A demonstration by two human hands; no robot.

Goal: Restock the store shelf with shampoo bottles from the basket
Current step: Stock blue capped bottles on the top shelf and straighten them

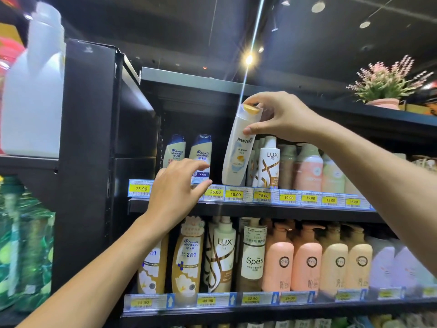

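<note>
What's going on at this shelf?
A person is stocking shampoo. Their right hand grips a Pantene bottle by its top, tilted, its base at the front edge of the upper shelf, between the Head & Shoulders bottles and a Lux bottle. The left hand hovers nearby, holding nothing.

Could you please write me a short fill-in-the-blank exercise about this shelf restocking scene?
The hand gripping the white plastic Pantene bottle with the yellow cap near its top is the person's ____ one.
That bottle leans, its base above a yellow price tag reading ____.
The white bottle with gold ribbons beside it is labelled ____.
The left hand, fingers spread, holds ____.
Missing words: right; 18.00; LUX; nothing.
</note>
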